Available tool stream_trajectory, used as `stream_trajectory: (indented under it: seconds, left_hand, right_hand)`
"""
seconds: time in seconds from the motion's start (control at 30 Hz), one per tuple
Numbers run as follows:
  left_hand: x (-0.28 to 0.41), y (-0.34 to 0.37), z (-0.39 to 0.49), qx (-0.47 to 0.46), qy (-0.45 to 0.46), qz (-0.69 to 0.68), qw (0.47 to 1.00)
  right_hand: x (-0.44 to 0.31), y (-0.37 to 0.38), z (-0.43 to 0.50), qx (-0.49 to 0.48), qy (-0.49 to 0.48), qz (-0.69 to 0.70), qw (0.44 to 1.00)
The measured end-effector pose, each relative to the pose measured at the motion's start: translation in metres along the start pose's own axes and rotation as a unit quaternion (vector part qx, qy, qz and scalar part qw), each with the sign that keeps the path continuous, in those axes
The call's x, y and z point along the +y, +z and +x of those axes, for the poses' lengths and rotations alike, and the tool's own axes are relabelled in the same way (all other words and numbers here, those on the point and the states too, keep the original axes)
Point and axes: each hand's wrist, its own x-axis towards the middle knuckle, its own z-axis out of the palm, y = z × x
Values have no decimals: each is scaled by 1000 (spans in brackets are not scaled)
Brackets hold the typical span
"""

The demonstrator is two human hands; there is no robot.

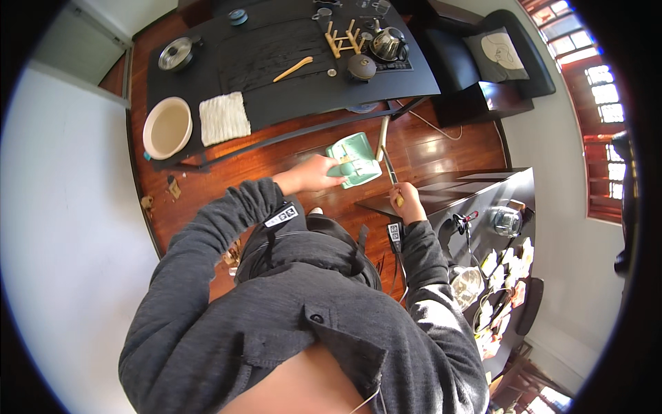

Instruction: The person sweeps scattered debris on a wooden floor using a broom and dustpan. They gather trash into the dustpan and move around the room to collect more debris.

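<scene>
My left hand [314,174] is closed round the short handle of a green plastic dustpan [362,152], with small light-coloured bits in its pan. To the right, my right hand [407,201] grips a thin brush [391,168] by its yellowish end. The far end of this brush reaches up beside the dustpan's right edge, near a pale bar at the table leg; whether it touches the pan I cannot tell. Both hands are held over the reddish wooden floor [305,150], between the black tea table and my body.
The black tea table [279,103] ahead bears a basin [168,128], a folded white cloth [224,118], wooden tongs [293,69], a teapot [361,67] and a kettle [388,44]. A dark side table [439,227] with a glass jar [507,221] stands right. Debris [174,188] lies on the floor at left.
</scene>
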Motion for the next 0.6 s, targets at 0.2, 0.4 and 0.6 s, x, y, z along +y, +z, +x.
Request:
stream_trajectory:
  seconds: [0.2, 0.4, 0.6]
  left_hand:
    - [-10, -10, 121, -94, 19, -33, 995]
    - [-1, -26, 230, -147, 63, -92, 983]
    - [16, -31, 313, -244, 36, -92, 965]
  right_hand:
    - [-48, 4, 25, 68, -80, 2, 995]
    - [-99, 15, 23, 145, -127, 34, 981]
    - [-127, 6, 34, 206, -164, 111, 958]
